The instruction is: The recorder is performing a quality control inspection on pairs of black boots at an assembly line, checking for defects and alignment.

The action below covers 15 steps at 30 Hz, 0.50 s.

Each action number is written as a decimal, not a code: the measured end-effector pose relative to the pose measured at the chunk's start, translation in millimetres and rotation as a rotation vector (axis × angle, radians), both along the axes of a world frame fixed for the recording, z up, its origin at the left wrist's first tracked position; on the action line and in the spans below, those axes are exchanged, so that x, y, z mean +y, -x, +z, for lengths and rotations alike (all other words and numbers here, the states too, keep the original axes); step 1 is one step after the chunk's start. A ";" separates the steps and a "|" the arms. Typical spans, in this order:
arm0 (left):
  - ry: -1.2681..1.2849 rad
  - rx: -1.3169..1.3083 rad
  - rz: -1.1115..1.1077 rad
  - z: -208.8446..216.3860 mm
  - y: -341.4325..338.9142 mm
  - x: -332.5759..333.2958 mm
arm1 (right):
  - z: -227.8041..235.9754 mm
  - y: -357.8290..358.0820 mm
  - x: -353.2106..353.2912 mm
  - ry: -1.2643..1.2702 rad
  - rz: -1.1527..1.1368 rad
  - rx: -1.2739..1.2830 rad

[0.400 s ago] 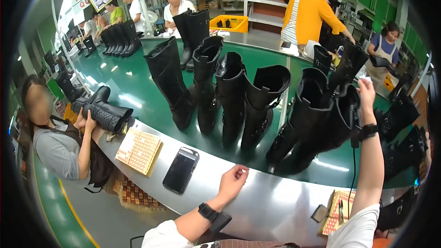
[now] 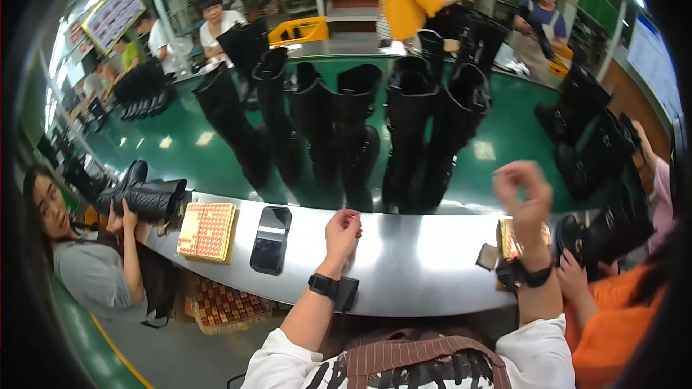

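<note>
My left hand (image 2: pixel 343 238) rests over the metal edge of the bench, its fingers curled together in a pinch. Whatever lies between those fingertips is too small to make out. Raised above the bench at the right, my right hand (image 2: pixel 525 194) is smeared by motion, and I cannot tell what its fingers do. Before me several tall black boots stand in a row on the green surface, among them a buckled boot (image 2: pixel 353 137) and two more, one boot (image 2: pixel 409 130) beside another boot (image 2: pixel 454 122). Neither hand touches them.
A black phone (image 2: pixel 271 241) and a stack of red-and-yellow sticker sheets (image 2: pixel 207 232) lie left of my left hand. Another sheet stack (image 2: pixel 509 236) lies beneath my right hand, beside a small square (image 2: pixel 487 256). Co-workers handle boots at both sides; a yellow crate (image 2: pixel 299 30) stands behind.
My right hand has come down and back from the rightmost boot's top toward the bench edge. My left hand remains pinched near the edge. The view has swung right.
</note>
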<state>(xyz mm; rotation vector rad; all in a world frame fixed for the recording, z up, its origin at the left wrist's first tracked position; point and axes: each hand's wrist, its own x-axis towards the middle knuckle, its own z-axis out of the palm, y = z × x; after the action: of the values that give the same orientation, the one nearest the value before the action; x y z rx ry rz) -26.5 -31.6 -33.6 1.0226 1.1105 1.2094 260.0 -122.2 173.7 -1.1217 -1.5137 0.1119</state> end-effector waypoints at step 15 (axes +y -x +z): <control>-0.651 0.587 -0.100 44.8 -106.3 65.2 | -82.6 68.3 80.8 0.243 -0.339 -0.363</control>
<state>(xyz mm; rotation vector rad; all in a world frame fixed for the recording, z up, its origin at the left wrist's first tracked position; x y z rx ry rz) 79.8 33.6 11.3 2.0011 1.0945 1.2510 191.8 -41.4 91.1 -1.6467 -1.6299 -0.1532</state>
